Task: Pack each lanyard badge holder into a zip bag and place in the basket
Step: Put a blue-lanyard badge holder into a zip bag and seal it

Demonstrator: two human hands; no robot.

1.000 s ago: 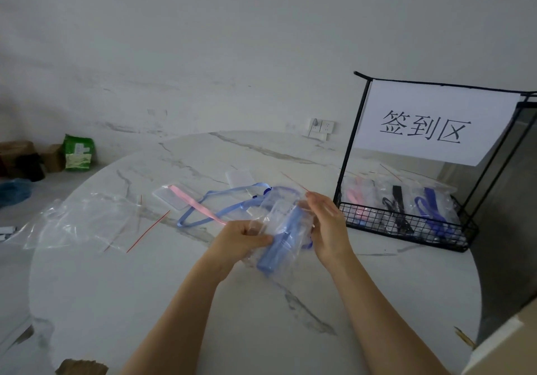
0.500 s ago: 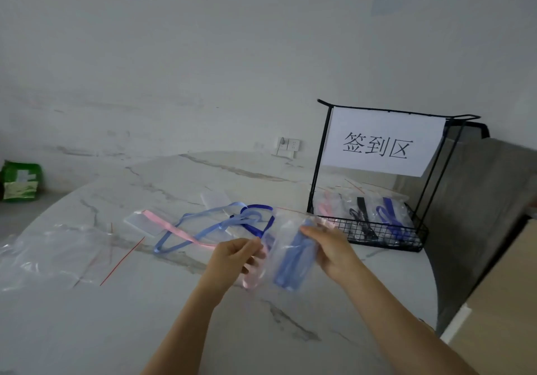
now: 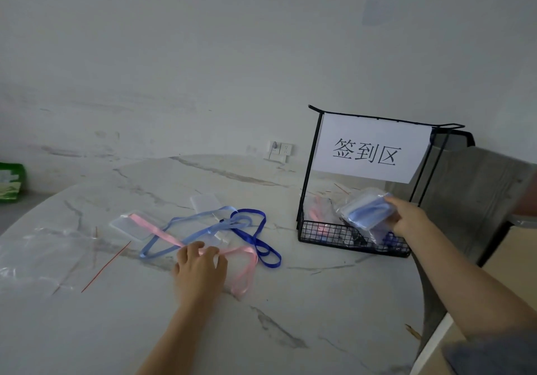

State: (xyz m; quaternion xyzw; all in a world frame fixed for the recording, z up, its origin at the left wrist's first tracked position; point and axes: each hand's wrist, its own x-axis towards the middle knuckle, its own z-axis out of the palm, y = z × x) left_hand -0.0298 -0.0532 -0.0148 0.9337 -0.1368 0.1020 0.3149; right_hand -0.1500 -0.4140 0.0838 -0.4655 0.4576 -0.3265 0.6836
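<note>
My right hand (image 3: pixel 406 217) grips a clear zip bag (image 3: pixel 364 211) with a light blue lanyard folded inside, held just above the black wire basket (image 3: pixel 328 233). Several packed bags lie in the basket. My left hand (image 3: pixel 199 264) rests on the table with its fingers on the pink lanyard (image 3: pixel 244 270). A light blue lanyard (image 3: pixel 197 220) and a dark blue lanyard (image 3: pixel 261 238) lie tangled beyond it. Clear badge holders (image 3: pixel 205 201) lie among them.
Empty zip bags (image 3: pixel 37 255) with red seal strips lie at the left of the round marble table (image 3: pixel 261 331). A white paper sign (image 3: pixel 367 150) hangs on the basket's frame. A grey chair (image 3: pixel 476 197) stands right of the basket. A green packet (image 3: pixel 10 181) sits on the floor.
My right hand carried the packed bag rightward to above the basket. My left hand let go of the bag and dropped onto the pink lanyard on the table.
</note>
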